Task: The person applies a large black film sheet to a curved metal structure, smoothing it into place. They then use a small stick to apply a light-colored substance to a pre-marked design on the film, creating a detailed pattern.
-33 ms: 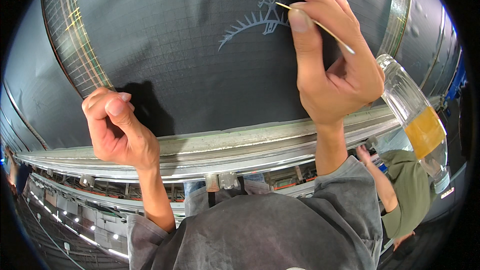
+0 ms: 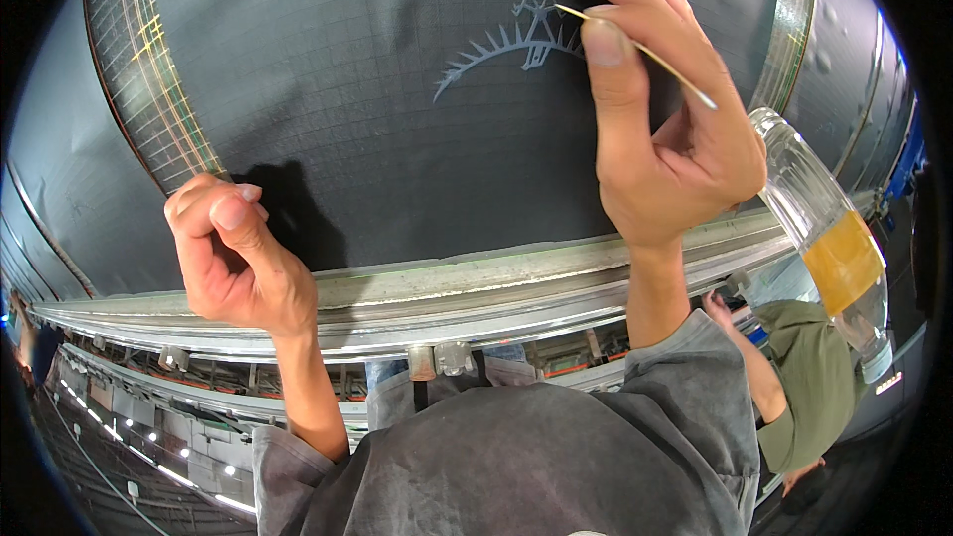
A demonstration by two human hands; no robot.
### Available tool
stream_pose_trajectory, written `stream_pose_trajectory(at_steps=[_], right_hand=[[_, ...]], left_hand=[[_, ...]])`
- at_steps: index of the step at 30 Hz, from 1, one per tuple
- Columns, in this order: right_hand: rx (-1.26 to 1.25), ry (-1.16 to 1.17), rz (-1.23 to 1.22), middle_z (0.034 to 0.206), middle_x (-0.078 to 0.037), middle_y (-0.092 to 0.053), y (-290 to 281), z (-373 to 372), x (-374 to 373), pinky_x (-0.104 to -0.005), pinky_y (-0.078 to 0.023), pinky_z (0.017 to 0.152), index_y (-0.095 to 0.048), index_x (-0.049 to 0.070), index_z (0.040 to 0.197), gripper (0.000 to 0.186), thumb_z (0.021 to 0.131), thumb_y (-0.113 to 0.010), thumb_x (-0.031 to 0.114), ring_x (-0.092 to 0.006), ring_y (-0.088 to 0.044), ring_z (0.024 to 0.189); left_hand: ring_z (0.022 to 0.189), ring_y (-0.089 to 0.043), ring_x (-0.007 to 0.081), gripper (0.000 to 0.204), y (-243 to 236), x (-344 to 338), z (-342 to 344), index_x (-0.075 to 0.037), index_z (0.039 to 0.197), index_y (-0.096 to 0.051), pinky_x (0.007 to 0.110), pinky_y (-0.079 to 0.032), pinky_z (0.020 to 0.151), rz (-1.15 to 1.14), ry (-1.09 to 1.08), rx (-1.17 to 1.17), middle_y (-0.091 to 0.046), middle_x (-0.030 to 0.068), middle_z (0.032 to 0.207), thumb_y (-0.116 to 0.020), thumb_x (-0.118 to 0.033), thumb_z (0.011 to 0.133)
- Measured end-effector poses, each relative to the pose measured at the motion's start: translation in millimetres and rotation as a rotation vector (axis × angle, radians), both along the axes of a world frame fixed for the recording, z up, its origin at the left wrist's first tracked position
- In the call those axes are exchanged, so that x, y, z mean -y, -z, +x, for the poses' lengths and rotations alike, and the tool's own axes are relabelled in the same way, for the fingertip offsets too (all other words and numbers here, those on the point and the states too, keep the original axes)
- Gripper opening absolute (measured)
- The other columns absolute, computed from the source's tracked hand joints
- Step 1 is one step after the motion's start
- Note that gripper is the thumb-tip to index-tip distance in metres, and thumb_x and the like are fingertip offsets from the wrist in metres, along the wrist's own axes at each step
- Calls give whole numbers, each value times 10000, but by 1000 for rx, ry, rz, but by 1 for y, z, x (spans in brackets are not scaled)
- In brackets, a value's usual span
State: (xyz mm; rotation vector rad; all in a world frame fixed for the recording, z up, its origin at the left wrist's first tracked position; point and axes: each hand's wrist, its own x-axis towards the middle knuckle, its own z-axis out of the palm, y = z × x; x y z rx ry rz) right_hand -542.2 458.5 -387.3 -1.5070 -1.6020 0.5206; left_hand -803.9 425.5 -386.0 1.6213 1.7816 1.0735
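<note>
Between the thumb and index finger of my right hand, a thin wooden-stick cotton swab is pinched. Its white tip points back toward my palm, and the bare end reaches the right part of a pale blue-grey printed pattern. That pattern is a spiked arc with a small framework on top, on a dark sheet. Part of the arc's right side is hidden behind my fingers. My left hand is closed in a loose curl at the sheet's near left, above its shadow, with nothing visible in it.
A clear plastic bottle with a yellow-orange label lies to the right of my right hand. Metal rails run along the near edge. A mesh strip borders the sheet's left side. Another person in a green shirt is at lower right.
My right hand has shifted slightly to the right with the cotton swab, whose bare end has slid along the pattern. The left hand has not moved.
</note>
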Motion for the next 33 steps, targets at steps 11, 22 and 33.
stream_pose_trajectory(at_steps=[11, 22, 33], right_hand=[[-657, 176, 19, 1018, -195, -674, -52, -14, 36, -300, -526, 764, -563, -41, 983, 84, 961, -509, 20, -173, -641, 875], [-283, 93, -557, 679, -96, -538, -157, -14, 194, -347, -428, 595, -589, 25, 1025, 155, 973, -472, 112, -199, -550, 591], [-351, 706, -401, 696, -78, -498, -253, 48, 250, -320, -381, 550, -474, 28, 1053, 98, 1028, -487, 122, -139, -454, 598]], left_hand=[[677, -489, 91, 201, -10, 0, 8, -18, 884, -556, 227, -399, 615, 6, -87, 209, -580, 58, 838, -539, -137, 1046], [708, -498, 65, 171, -119, -14, 36, -29, 1181, -549, 226, -422, 642, -242, 64, 359, -556, 3, 785, -461, -54, 1036], [995, -559, 223, 837, -169, 0, 227, -69, 1387, -438, 399, -476, 866, -78, 764, 179, -557, 109, 1125, -875, -370, 739]])
